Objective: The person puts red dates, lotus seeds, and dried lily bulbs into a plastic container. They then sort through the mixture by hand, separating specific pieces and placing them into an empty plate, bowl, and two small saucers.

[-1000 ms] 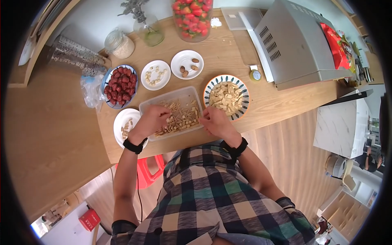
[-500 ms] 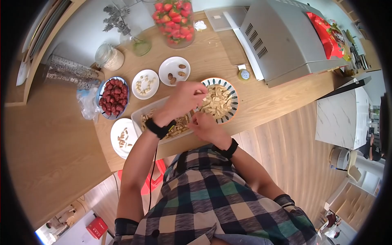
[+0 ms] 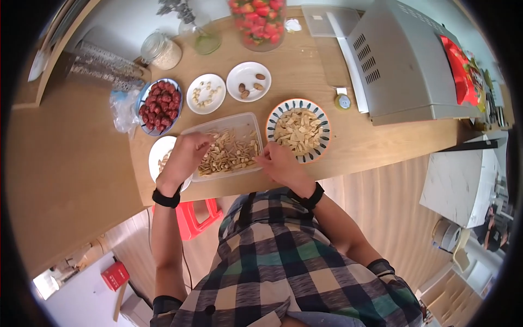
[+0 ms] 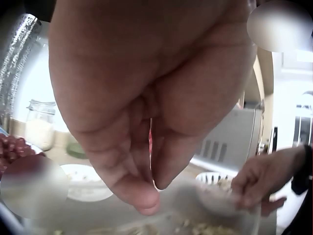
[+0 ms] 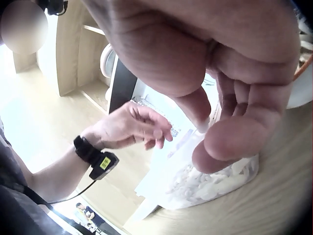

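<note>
The left hand (image 3: pixel 185 154) hovers over the left side of a clear plastic container (image 3: pixel 231 175), fingers relaxed and slightly bent. Seen from the left wrist, nothing shows between the left fingers (image 4: pixel 142 196). Pale slices and small pieces (image 3: pixel 229 152) lie spread in the container. At its right front corner, the right hand (image 3: pixel 286 166) pinches the rim between thumb and fingers. To the right of the container stands a patterned bowl (image 3: pixel 325 143) of pale dried slices. A white plate (image 3: pixel 158 152) with a few pieces is partly hidden behind the left hand.
Behind the container stand a plate of dark red dates (image 3: pixel 159 107), a small plate of pale kernels (image 3: pixel 206 94) and a plate of brown nuts (image 3: pixel 249 82). Farther back are a glass jar (image 3: pixel 162 53), a vase and a strawberry-filled container (image 3: pixel 257 24). A grey appliance (image 3: pixel 397 65) stands at right.
The left hand went from the container to above the bowl's left edge half a second ago, and is now back over the container's left side. The right hand stays at the container's corner.
</note>
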`<state>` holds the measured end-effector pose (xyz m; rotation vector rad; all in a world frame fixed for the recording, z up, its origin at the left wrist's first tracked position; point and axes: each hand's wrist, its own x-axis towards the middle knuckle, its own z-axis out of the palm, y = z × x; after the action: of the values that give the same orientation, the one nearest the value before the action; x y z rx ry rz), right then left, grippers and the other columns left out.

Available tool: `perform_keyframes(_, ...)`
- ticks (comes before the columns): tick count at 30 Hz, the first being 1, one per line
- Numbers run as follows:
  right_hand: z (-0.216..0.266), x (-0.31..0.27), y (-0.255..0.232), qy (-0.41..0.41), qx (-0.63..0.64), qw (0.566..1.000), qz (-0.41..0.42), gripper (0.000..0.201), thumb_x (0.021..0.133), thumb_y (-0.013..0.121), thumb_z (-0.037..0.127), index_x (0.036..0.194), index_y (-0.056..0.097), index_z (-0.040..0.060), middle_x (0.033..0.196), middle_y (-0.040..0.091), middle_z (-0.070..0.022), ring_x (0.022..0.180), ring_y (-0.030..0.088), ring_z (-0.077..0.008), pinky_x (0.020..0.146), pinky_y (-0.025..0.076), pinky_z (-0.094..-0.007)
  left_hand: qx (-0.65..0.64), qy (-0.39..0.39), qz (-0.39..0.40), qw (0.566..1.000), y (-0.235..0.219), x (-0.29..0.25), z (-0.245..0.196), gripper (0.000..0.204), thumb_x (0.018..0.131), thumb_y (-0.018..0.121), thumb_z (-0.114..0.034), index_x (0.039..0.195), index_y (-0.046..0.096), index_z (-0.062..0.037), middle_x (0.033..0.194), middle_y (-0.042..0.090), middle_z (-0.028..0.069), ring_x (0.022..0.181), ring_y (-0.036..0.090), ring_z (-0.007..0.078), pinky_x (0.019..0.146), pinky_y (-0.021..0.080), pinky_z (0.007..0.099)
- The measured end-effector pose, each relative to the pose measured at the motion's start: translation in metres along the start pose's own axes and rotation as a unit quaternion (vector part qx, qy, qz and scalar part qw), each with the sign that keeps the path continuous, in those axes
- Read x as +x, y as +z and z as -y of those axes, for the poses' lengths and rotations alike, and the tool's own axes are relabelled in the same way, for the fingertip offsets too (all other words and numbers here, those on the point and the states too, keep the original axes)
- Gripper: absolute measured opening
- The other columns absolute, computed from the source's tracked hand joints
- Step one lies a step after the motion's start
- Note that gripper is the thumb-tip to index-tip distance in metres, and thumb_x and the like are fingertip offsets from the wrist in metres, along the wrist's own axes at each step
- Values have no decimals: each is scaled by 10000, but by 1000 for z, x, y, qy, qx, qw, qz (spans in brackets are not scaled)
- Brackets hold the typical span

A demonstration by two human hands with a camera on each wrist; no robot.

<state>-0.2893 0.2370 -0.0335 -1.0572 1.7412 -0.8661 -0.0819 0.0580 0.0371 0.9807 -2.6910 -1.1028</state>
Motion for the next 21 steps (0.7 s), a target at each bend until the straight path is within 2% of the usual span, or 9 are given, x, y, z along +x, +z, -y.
perform_keyframes(4,-1,3,0,13,0,1000,4,298,887,731,232,885,603,-38,756,669,-229,732,672,-414,663,524,-475,52,67,-13,996,22,-21,24,167,814,656,65,974,682,30,885,671,210,832,671,392,740,532,423)
perform_keyframes(5,-2,3,0,7,-12,1000,-5,301,892,733,236,879,601,-35,746,667,-219,695,672,-395,643,522,-463,59,44,6,997,26,-22,23,144,808,592,93,931,662,65,939,660,235,924,651,423,803,535,473)
perform_keyframes(6,-4,3,0,5,-17,1000,-1,301,892,733,236,879,601,-35,746,667,-219,695,672,-395,643,522,-463,55,41,1,998,31,-21,22,144,808,592,93,931,662,65,939,660,235,924,651,423,803,535,473)
perform_keyframes(8,5,0,-3,42,21,999,10,296,913,729,225,871,585,-31,696,657,-180,579,669,-304,542,514,-415,85,106,-39,990,40,-15,25,161,814,581,95,959,644,63,978,642,223,958,654,410,813,545,462)
perform_keyframes(9,10,-1,-5,41,17,999,11,296,913,729,225,871,585,-31,696,657,-180,579,669,-304,542,514,-415,83,106,-43,990,42,-11,28,161,814,581,95,959,644,63,978,642,223,958,654,410,813,545,462)
perform_keyframes(11,20,-3,-7,80,59,995,16,272,933,714,203,877,576,-25,653,645,-129,503,652,-203,451,493,-339,154,72,24,985,47,-5,32,220,796,625,76,1012,640,34,1045,629,198,965,651,404,820,555,470)
perform_keyframes(15,24,-5,-6,92,62,994,7,245,943,694,182,896,579,-29,639,647,-104,487,652,-168,423,489,-297,205,100,15,974,53,-4,32,131,818,603,45,936,657,21,997,634,186,972,671,383,840,570,446)
perform_keyframes(17,25,-6,-6,102,63,993,8,236,944,684,175,913,587,-38,653,664,-106,494,656,-170,433,498,-293,222,89,72,968,50,-4,34,107,825,606,30,918,660,18,999,632,188,963,678,380,837,569,449)
perform_keyframes(21,25,-7,-4,111,57,992,-6,237,945,682,172,922,592,-46,660,673,-114,502,661,-169,435,500,-296,196,110,73,972,48,-6,55,173,811,593,60,974,630,15,1023,631,192,958,643,406,836,545,476)
